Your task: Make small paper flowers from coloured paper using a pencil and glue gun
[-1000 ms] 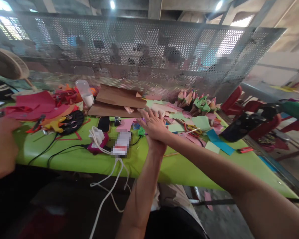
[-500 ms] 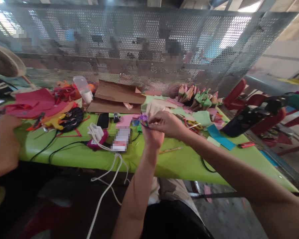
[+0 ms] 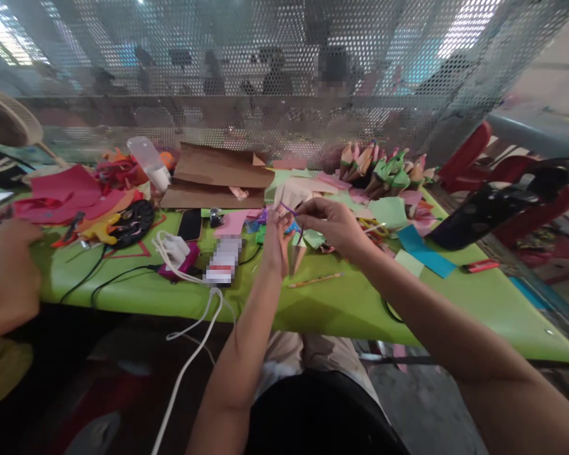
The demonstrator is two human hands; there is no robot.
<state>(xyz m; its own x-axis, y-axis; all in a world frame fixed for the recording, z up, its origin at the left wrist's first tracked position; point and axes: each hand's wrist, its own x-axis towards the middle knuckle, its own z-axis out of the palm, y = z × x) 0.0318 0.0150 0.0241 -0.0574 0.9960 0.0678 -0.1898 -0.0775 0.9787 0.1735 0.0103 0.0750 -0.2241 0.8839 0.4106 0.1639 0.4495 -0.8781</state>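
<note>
Purple and thin, a curved strip [image 3: 288, 208] is pinched between the thumb and fingers of the person's right hand [image 3: 334, 224], arcing toward the left hand [image 3: 275, 232] above a smooth lime-green bench [image 3: 341, 316]. The left hand is partly curled; whether it grips anything is unclear. Just beside it, a pale folded-paper cone [image 3: 298, 254] points down, near a slim yellowish pencil [image 3: 315, 280]. Large brown paper sheets [image 3: 218, 170] lie farther back.
</note>
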